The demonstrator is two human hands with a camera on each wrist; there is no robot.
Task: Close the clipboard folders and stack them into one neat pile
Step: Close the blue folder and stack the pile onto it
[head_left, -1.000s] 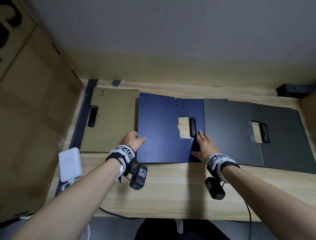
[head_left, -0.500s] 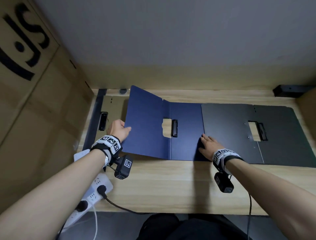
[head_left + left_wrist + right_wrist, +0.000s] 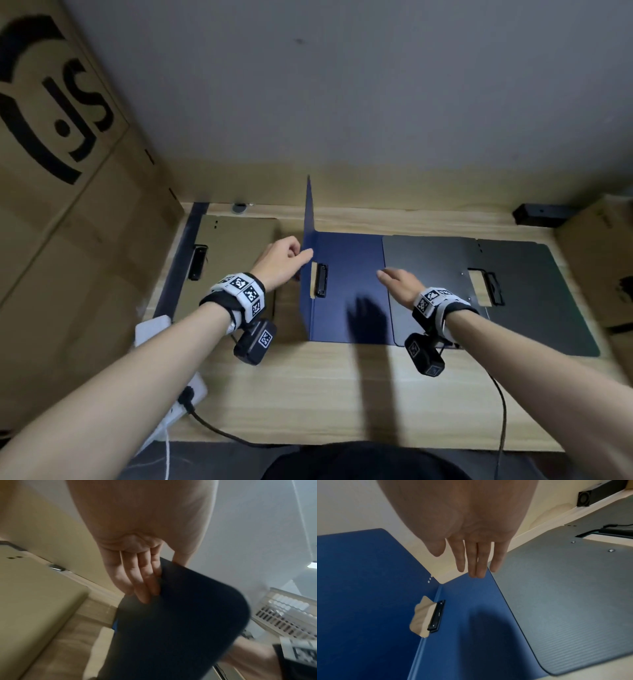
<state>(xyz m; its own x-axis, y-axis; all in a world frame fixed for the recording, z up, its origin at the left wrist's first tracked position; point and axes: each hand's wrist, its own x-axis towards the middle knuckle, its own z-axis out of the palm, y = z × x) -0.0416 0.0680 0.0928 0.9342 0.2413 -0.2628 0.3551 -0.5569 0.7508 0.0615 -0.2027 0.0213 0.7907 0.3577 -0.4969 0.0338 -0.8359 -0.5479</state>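
Three clipboard folders lie in a row on the wooden table (image 3: 342, 394). The blue folder (image 3: 349, 274) is in the middle; its left cover (image 3: 308, 219) stands upright, edge-on to the head view. My left hand (image 3: 284, 260) pinches that cover's edge, fingers (image 3: 147, 585) on the dark outer face (image 3: 171, 628) and thumb on the inner side. My right hand (image 3: 399, 282) hovers with straight fingers (image 3: 476, 566) over the seam between the blue base (image 3: 471, 615) and the open black folder (image 3: 496, 291), touching nothing. A tan folder (image 3: 236, 246) lies flat at the left.
Cardboard boxes stand at the left (image 3: 68, 205) and at the right (image 3: 596, 260). A white power strip (image 3: 164, 394) with a black cable hangs off the table's front left. A small black device (image 3: 541, 214) sits at the back right. A wall closes the back.
My left hand has swung the blue cover up from flat on the table to upright. My right hand has lifted off the blue folder's base and now hangs above it.
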